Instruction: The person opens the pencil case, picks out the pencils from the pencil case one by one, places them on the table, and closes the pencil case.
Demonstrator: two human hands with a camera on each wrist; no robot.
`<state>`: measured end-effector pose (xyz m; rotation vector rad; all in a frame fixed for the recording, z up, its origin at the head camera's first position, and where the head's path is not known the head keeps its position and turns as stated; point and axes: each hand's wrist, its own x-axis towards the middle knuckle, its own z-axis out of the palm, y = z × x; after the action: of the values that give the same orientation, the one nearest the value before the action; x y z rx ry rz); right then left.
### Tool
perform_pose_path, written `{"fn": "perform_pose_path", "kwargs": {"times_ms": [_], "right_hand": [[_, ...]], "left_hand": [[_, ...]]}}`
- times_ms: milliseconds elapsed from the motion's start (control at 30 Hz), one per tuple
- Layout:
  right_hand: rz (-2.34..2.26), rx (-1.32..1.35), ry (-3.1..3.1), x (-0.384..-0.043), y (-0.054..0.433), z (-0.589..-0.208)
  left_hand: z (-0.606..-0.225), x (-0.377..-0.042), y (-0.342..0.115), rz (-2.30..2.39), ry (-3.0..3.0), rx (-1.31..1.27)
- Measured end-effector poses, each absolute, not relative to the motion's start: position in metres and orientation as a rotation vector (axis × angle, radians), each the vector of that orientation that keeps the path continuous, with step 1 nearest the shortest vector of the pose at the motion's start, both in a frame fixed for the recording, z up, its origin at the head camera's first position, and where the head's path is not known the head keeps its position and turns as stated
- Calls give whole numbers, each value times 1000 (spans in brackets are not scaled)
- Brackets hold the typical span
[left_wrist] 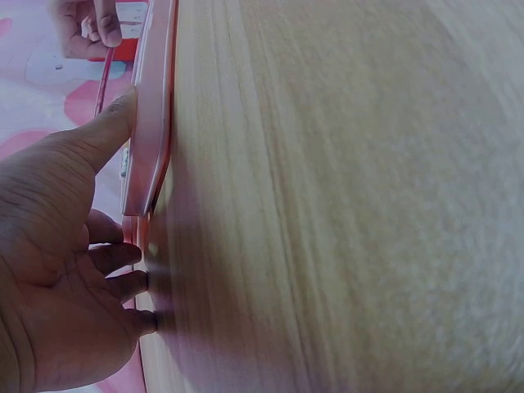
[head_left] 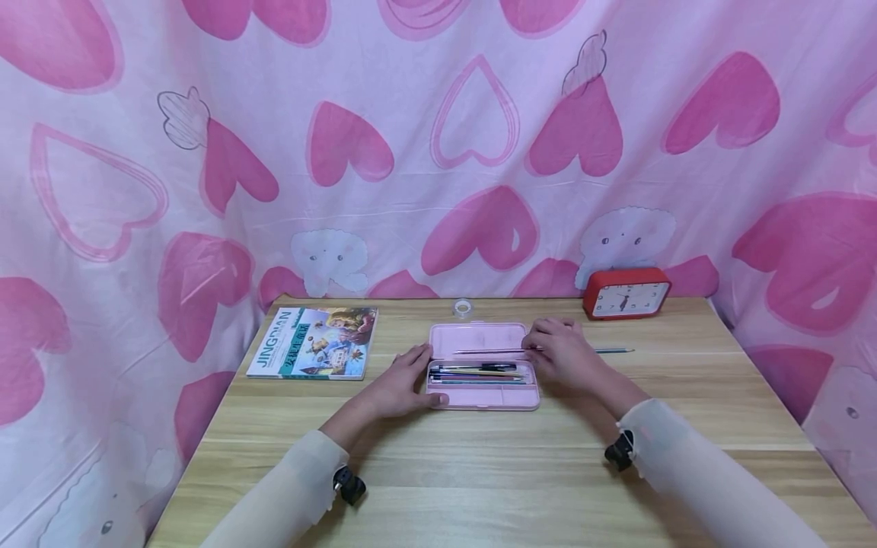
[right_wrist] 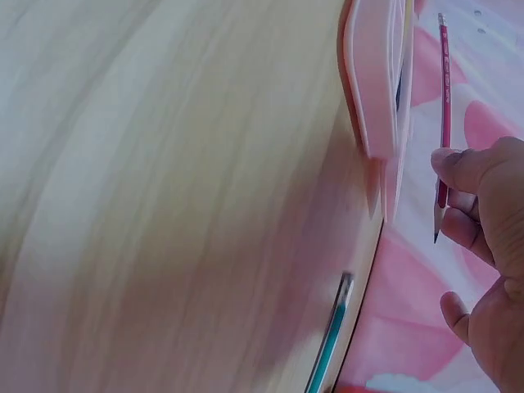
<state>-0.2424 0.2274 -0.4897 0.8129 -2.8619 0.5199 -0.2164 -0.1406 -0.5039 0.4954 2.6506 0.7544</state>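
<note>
A pink pencil case (head_left: 517, 397) lies unfolded on the table, its lid (head_left: 473, 337) laid back behind the tray. Several pens and pencils (head_left: 476, 374) fill the tray's rear compartment. At the case's left side, my left hand (head_left: 400, 387) rests with the thumb on the tray's edge and the fingers beside the lid. My right hand (head_left: 563, 350) pinches a red pencil (right_wrist: 446, 90) between thumb and fingers, above the right part of the lid. The pencil's eraser end points left and its sharpened tip shows just past the fingers. A teal pencil (right_wrist: 329, 344) lies on the table right of the case.
A picture book (head_left: 315, 342) lies at the back left of the wooden table (head_left: 438, 479). Behind the case sits a roll of tape (head_left: 462, 307). Near the back right edge stands a red clock (head_left: 626, 294). A pink heart-patterned curtain (head_left: 384, 205) hangs behind the table.
</note>
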Motion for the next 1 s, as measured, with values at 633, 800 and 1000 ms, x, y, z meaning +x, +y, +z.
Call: {"fn": "perform_pose_path", "kwargs": {"times_ms": [633,800,1000], "right_hand": [[634,561,-2878,-233,315,-493],[610,463,-2925,-229,343,-497],[547,427,-2970,-231,362,-505]], "left_hand": [[-508,-216,-141,742,2656,450],[-507,-217,-139,763,2661,482],[-506,-216,-140,763,2658,482]]}}
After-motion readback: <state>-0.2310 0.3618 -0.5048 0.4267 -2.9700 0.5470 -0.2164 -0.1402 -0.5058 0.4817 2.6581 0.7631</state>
